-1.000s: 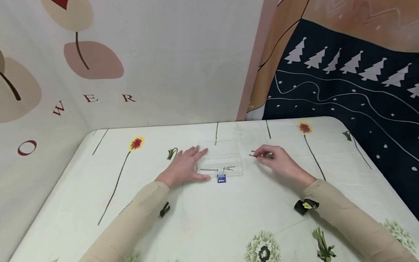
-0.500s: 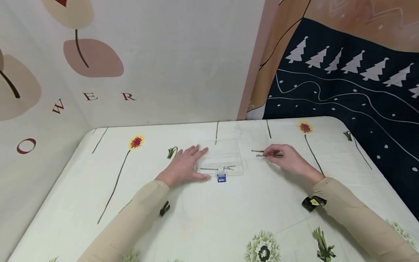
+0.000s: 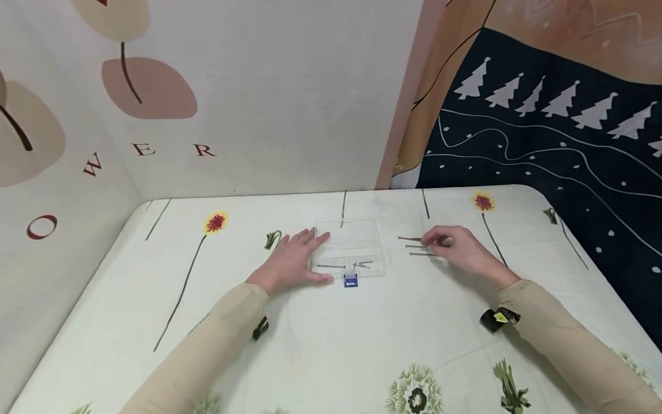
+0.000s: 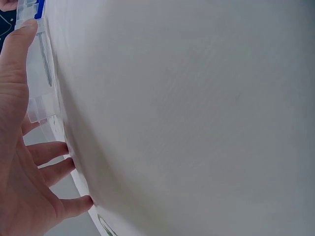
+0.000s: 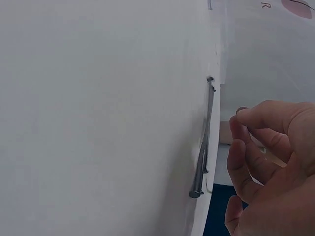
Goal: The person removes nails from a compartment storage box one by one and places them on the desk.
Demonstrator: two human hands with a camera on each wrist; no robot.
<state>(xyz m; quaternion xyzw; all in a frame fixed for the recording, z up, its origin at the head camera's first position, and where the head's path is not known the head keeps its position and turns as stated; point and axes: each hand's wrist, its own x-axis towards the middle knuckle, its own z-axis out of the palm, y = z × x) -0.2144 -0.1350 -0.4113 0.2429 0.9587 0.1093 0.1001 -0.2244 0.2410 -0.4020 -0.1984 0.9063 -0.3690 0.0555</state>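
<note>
My left hand lies spread along the left side of a clear plastic case, its thumb at the front corner. The case's lid is laid back; a blue label marks its front. Inside, one long nail lies in the left compartment and several short nails lie to the right. My right hand is just above several long nails on the cloth right of the case. Its fingers are loosely bent, thumb near forefinger, and I see nothing held between them. The hand partly hides these nails; the right wrist view shows their heads.
A white cloth with printed flowers covers the table. A pale wall hanging stands behind, and a dark hanging with white trees is at the right. Small black cameras are strapped to both wrists.
My right hand has moved right and drawn back from the nails, which were in its fingers and now lie spread on the cloth. The left hand has stayed at the case.
</note>
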